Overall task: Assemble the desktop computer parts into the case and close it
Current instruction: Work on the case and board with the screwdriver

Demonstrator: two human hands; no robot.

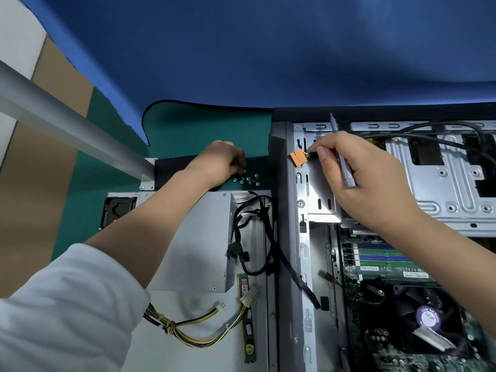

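Left hand [220, 162] is pinching a screw from the pile of screws [248, 179], grip curled. Right hand [357, 170] is holding the screwdriver [342, 159], ready at the case [300, 210].

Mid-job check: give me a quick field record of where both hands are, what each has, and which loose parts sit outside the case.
left hand: reaching to the loose screws on the green mat, fingers curled at one screw
right hand: over the open case, holding a grey screwdriver
orange connector: at the case's upper left edge, just off the right fingertips
RAM stick: lying outside the case, left of it
power supply: outside the case, cables loose
CPU fan: mounted inside the case
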